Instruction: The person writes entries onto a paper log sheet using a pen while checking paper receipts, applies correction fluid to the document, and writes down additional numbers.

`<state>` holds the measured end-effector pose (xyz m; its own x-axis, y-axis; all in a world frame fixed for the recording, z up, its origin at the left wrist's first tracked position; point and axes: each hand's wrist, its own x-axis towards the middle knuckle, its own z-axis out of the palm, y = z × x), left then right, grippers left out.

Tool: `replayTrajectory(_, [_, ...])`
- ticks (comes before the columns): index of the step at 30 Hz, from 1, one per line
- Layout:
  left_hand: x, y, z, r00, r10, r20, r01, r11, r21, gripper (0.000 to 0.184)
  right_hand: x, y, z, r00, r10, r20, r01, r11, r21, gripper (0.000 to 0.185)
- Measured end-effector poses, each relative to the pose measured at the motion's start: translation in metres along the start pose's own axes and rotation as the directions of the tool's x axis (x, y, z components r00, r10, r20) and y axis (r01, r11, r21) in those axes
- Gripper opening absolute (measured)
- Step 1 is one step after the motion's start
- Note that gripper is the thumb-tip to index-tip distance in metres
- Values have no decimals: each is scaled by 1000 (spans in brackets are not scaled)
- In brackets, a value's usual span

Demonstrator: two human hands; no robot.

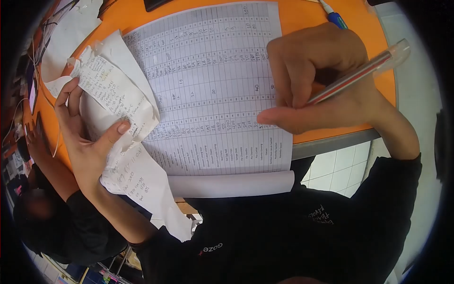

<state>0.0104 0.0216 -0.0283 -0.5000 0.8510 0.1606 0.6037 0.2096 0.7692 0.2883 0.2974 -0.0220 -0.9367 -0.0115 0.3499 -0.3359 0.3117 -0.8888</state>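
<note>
My left hand (pixel 90 137) grips a long crumpled paper strip (pixel 111 92) covered in handwriting, with the thumb on its face. The strip hangs down past my wrist. In my right hand (pixel 321 78), the fingers are curled round a clear pen with a red refill (pixel 364 71), whose back end points to the upper right; its tip is hidden. This hand rests over the right part of a large printed sheet (pixel 203 85), a table filled with handwritten numbers. The sheet's near edge is rolled up (pixel 231 184) beside the table edge.
Under the sheet is an orange table (pixel 350 120) with a grey edge. A blue pen-like object (pixel 336 20) lies at the back right. Loose white paper (pixel 71 38) and cables are at the left. Another person in dark clothes (pixel 94 232) sits at the lower left, one hand on the table.
</note>
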Motion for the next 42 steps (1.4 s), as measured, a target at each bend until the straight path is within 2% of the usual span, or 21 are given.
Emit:
replayTrajectory(1, [0,0,0,1000,5,-1,-5,1000,-5,110,1,-1,0,1000,18,25,-19,999,37,39])
replayTrajectory(2, [4,-7,1,1000,3,-8,-3,1000,3,110,5,12,2,996,-89,14,90,995,-50,39])
replayTrajectory(4, [4,-5,2,1000,-15,-24,15,1000,-4,109,4,15,6,983,-184,1,182,973,-141,39])
replayTrajectory(10, [-5,-13,-3,1000,18,-13,-18,1000,18,108,-1,13,28,972,-235,18,235,961,-148,39])
replayTrajectory(11, [-6,-13,-3,1000,17,-10,-17,1000,18,108,-1,10,33,981,-171,-89,160,979,-123,38])
replayTrajectory(13, [-5,-12,-2,999,42,-11,-42,999,-5,106,-5,12,33,976,-102,-194,85,992,-93,38])
replayTrajectory(16, [-6,-9,-2,1000,6,4,-6,999,-39,105,-10,21,25,995,-75,-67,62,982,-178,40])
replayTrajectory(18, [-6,-9,-3,1000,6,11,-5,1000,-29,105,-1,11,17,994,-102,28,106,968,-226,37])
replayTrajectory(19, [-6,-9,-4,1000,7,16,-6,1000,-19,105,4,0,11,994,-102,27,105,968,-228,37])
replayTrajectory(20, [-6,-9,-3,1000,9,16,-8,1000,-20,105,10,-15,4,982,187,35,-184,981,-68,39])
replayTrajectory(22, [-6,-9,-3,1000,6,10,-5,999,-43,106,11,-21,3,886,455,87,-462,883,85,41])
replayTrajectory(23, [-6,-10,-3,1000,8,7,-8,999,-44,106,8,-16,7,933,359,33,-360,933,9,43])
replayTrajectory(25, [-6,-11,-3,999,36,-11,-36,999,-9,107,7,-14,9,967,254,-12,-254,964,-76,45])
replayTrajectory(28, [-4,-7,-3,999,35,-4,-35,999,36,108,5,-11,2,945,311,-98,-321,940,-115,44])
replayTrajectory(31, [-4,-2,-1,999,-35,3,35,999,-12,108,1,4,-2,941,293,-170,-287,956,57,43])
replayTrajectory(34, [-2,1,0,999,-41,14,42,999,-29,108,8,-2,-10,924,288,-251,-322,941,-107,42])
replayTrajectory(42, [-2,3,1,1000,-22,-12,22,999,-48,108,10,14,-19,874,296,-385,-299,953,55,38])
